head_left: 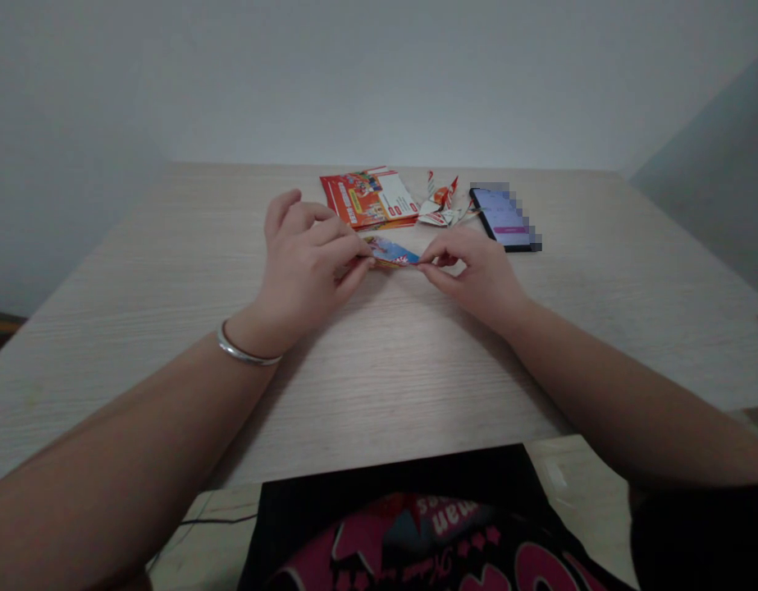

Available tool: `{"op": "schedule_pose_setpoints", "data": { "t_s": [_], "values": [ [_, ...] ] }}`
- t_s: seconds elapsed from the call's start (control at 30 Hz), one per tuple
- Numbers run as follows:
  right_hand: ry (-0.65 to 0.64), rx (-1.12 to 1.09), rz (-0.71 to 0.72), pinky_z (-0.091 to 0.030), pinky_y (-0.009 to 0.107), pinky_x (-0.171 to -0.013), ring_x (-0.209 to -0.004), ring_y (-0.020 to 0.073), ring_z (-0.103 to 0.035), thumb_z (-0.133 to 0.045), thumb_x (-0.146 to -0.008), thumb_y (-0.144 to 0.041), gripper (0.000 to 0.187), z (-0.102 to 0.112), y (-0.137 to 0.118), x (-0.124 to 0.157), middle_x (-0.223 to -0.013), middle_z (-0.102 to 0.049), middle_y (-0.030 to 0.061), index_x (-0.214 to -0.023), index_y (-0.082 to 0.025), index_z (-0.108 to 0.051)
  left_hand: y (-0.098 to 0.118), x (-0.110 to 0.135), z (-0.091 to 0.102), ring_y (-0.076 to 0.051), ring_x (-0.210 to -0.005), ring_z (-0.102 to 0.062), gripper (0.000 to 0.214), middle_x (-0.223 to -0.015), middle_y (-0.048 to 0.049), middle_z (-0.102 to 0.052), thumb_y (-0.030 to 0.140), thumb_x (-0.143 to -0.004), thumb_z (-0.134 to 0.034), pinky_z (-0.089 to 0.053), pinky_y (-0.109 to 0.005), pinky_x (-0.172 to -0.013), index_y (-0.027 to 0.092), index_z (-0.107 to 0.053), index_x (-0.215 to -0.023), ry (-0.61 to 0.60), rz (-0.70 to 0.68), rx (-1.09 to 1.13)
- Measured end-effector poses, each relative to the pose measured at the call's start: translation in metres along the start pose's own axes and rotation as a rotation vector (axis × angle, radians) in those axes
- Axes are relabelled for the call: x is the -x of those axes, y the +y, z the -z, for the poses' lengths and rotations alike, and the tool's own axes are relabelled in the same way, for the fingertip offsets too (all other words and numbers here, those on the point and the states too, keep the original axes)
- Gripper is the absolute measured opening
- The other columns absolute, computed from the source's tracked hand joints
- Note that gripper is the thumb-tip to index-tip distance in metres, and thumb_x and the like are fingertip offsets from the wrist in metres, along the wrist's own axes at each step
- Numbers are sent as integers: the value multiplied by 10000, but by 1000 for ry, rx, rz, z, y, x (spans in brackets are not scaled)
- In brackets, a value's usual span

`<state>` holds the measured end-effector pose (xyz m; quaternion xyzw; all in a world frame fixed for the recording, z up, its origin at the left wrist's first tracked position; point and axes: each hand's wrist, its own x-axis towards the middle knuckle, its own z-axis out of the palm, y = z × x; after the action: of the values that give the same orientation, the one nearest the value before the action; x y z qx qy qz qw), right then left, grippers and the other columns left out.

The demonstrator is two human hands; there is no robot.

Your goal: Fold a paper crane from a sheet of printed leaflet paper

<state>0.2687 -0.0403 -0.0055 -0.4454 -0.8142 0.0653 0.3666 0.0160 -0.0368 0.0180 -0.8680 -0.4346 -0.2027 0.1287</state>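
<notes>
My left hand [311,258], with red-and-white printed booklets [372,195] just beyond it, pinched one end of a folded, blue-patterned paper [392,249] between my hands, crumpled paper pieces [439,198] lay farther off, and my right hand [471,267] nipped the other end, a smartphone [507,220] just beyond its knuckles.
</notes>
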Motion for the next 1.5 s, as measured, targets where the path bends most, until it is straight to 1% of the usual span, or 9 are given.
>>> {"op": "schedule_pose_setpoints", "data": {
  "t_s": [0.17,0.33,0.5,0.63,0.77,1.13,1.3,1.4,1.5],
  "values": [
    [4,60,-20,-482,348,-780,-817,200,-623,-660,-906,-219,79,-1,3,2,-872,-724,42,-862,-221,-726,-1,0,1,-246,-1214,-602,353,-1072,3,-788,436,-1098,-443,-304,-641,-1256,318,-769,-1032,11,-35,-6],
    [8,149,58,-471,363,-854,-887,217,-638,-677,-939,-253,121,-5,-4,4,-862,-729,31,-835,-231,-734,-1,-2,-11,-262,-1130,-640,292,-999,-14,-788,395,-1081,-514,-339,-656,-1216,293,-765,-971,190,-147,-17],
    [-21,256,160,-445,369,-793,-868,225,-610,-640,-956,-228,141,-13,-20,2,-886,-732,45,-852,-226,-735,10,-2,-17,-227,-1008,-643,260,-929,-26,-775,308,-1066,-554,-467,-541,-1111,230,-710,-873,230,-317,-30],
    [-46,257,208,-444,375,-795,-853,227,-594,-636,-961,-229,153,-13,-21,0,-877,-727,47,-849,-221,-740,14,-2,-17,-239,-965,-629,172,-885,-28,-762,291,-997,-639,-484,-532,-1050,220,-676,-844,204,-291,-29],
    [-91,220,204,-452,365,-796,-873,225,-606,-637,-939,-211,144,-11,-16,0,-887,-725,48,-819,-223,-716,10,-2,-19,-229,-999,-627,184,-920,-30,-766,276,-1021,-586,-448,-528,-1082,226,-680,-871,144,-265,2],
    [-179,147,234,-484,389,-862,-906,244,-655,-613,-882,-190,127,-3,6,2,-900,-747,70,-762,-222,-637,-10,-3,-28,-231,-919,-601,251,-889,-20,-747,360,-1048,-569,-480,-484,-975,237,-686,-863,203,-336,-147],
    [-218,136,235,-485,393,-863,-902,244,-656,-612,-816,-149,133,5,16,3,-891,-733,64,-722,-235,-573,-20,-3,-25,-225,-945,-591,306,-929,-26,-737,388,-1076,-491,-451,-493,-1035,231,-685,-899,114,-298,-161],
    [-245,115,246,-484,394,-859,-911,250,-659,-615,-783,-134,136,10,24,6,-895,-734,60,-723,-239,-555,-31,-4,-25,-220,-978,-590,236,-952,-27,-740,346,-1047,-522,-424,-488,-1092,225,-683,-925,61,-253,-157],
    [-235,95,211,-484,392,-862,-933,255,-663,-618,-779,-128,130,13,29,9,-916,-739,65,-738,-239,-566,-41,-5,-29,-238,-953,-611,221,-913,-37,-734,343,-1017,-530,-446,-486,-1056,234,-675,-890,88,-233,-144]
  ]
}}
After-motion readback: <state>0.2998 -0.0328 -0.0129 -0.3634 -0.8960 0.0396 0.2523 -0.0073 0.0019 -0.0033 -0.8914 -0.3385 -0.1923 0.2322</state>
